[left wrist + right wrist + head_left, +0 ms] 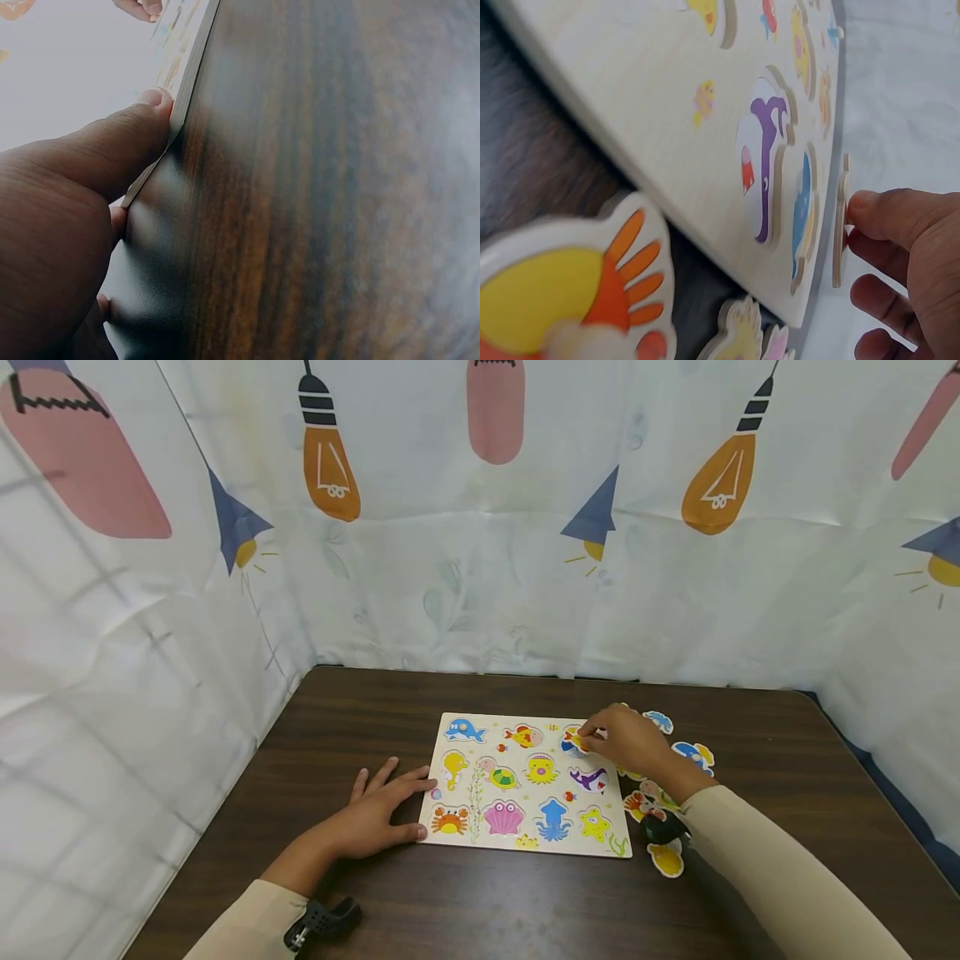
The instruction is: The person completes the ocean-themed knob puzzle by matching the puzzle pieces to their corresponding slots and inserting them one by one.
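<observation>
A pale wooden puzzle board (487, 839) printed with sea animals lies on the table. My left hand (378, 810) spreads its fingers at the board's left edge; in the left wrist view the thumb (135, 135) rests on the board's rim. Over the upper right corner, my right hand (630, 739) pinches a thin wooden puzzle piece (841, 232), seen edge-on in the right wrist view and apart from the board. In the head view this piece shows orange and yellow above a blue fish picture (573, 749). A blue whale (465, 730) with a small knob sits at the top left.
Several loose puzzle pieces lie right of the board, partly under my right forearm, among them a yellow one (666, 858) and a blue one (658, 721). The dark wooden table (495, 910) is bordered by a printed white curtain (480, 602). A black band (322, 922) circles my left wrist.
</observation>
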{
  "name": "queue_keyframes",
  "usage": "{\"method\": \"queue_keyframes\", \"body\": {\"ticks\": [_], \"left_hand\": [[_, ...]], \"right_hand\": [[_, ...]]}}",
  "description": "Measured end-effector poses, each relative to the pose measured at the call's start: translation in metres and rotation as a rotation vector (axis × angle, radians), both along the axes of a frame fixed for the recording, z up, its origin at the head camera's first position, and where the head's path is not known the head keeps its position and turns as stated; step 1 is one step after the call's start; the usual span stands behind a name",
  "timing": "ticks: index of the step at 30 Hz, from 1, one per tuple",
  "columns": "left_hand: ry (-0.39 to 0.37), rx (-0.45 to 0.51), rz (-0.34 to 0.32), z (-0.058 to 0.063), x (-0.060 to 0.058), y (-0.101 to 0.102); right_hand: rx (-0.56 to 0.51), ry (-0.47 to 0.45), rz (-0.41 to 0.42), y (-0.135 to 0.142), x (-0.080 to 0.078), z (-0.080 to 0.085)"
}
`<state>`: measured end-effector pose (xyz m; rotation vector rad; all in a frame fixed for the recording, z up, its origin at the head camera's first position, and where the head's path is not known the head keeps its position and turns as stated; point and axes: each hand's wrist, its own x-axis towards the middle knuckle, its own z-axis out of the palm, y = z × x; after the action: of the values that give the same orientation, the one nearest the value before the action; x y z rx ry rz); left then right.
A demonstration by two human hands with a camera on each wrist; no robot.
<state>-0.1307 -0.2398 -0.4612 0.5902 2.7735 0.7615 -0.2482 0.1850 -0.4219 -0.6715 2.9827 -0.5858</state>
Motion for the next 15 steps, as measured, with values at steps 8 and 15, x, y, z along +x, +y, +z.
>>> {"method": "queue_keyframes", "body": {"ticks": [8,15], "left_hand": [[-0.009,-0.002,0.002,0.003,0.001,0.002],[-0.012,-0.005,0.008,0.003,0.001,0.001]], "right_hand": [[-0.01,-0.019,0.006,-0.012,-0.006,-0.003],[-0.032,-0.022,0.017,-0.021,-0.012,-0.007]]}}
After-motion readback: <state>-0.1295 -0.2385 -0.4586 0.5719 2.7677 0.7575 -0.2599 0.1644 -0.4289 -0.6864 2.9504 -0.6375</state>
